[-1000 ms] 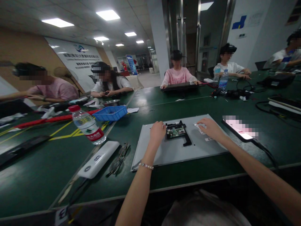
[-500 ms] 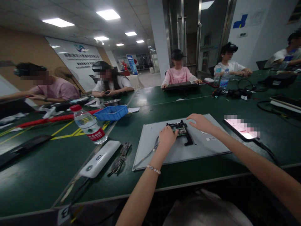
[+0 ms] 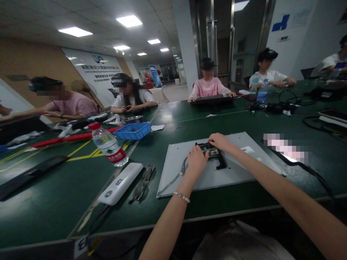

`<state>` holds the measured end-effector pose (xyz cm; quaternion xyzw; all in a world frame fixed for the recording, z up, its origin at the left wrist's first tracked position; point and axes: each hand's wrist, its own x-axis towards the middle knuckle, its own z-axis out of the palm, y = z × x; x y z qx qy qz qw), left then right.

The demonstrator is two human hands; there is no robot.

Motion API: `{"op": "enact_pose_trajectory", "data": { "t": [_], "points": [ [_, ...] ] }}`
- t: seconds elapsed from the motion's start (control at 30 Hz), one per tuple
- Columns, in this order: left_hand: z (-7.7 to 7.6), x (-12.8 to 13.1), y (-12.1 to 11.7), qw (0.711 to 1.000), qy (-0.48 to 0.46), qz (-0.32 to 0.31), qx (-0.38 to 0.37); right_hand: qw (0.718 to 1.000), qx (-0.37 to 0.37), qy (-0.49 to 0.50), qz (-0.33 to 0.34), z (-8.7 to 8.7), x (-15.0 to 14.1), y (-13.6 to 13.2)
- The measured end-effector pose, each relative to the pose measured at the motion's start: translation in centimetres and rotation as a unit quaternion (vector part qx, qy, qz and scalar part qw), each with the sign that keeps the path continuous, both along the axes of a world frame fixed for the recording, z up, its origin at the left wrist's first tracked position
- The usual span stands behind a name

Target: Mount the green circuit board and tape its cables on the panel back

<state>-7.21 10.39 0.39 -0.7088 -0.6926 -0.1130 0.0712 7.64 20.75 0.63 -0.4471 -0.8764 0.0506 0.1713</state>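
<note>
A flat grey panel (image 3: 189, 182) lies on the green table, with a black bracket (image 3: 221, 163) around a small green circuit board (image 3: 213, 153) on top of it. My left hand (image 3: 197, 159) grips the bracket's left side, its thumb reaching over the board. From above, my right hand (image 3: 220, 141) has its fingers curled onto the bracket's upper right edge. Both sets of fingertips are partly hidden. A thin grey cable (image 3: 181, 173) emerges beside my left hand and runs over the panel towards its lower left corner. White labels (image 3: 247, 149) are under my right forearm.
Left of the panel are glasses (image 3: 142, 184), a white power bank (image 3: 121, 183), a water bottle (image 3: 110, 146) and a blue tray (image 3: 132, 130). A lit phone (image 3: 284, 148) with a cable lies to the right. Several people sit around the table, one person (image 3: 208, 87) opposite.
My left hand has moved right, from the panel onto the bracket, uncovering the cable. My right hand has come left from the labels to the bracket's top edge. The view has shifted slightly.
</note>
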Motion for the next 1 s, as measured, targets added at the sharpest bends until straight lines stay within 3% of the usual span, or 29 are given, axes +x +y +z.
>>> {"op": "enact_pose_trajectory", "data": {
  "t": [0.13, 0.3, 0.47, 0.6, 1.0],
  "points": [
    [0.0, 0.1, 0.1, 1.000, -0.004, 0.011, -0.003, 0.999, 0.000, 0.035, -0.004, 0.4, 0.5, -0.1],
    [0.4, 0.2, 0.0, 1.000, -0.008, 0.015, -0.016, 0.994, 0.030, 0.093, -0.040, 1.2, 3.6, -0.3],
    [0.3, 0.1, 0.2, 1.000, -0.012, 0.013, -0.018, 0.995, 0.012, 0.066, -0.073, -0.1, 6.4, -0.7],
    [0.5, 0.0, 0.2, 1.000, -0.011, 0.012, -0.022, 0.996, 0.004, 0.048, -0.079, -1.0, 6.8, -1.1],
    [1.2, 0.0, -0.1, 1.000, 0.011, -0.015, 0.003, 0.993, 0.004, 0.079, -0.092, -0.7, 6.6, -1.7]
  ]
}}
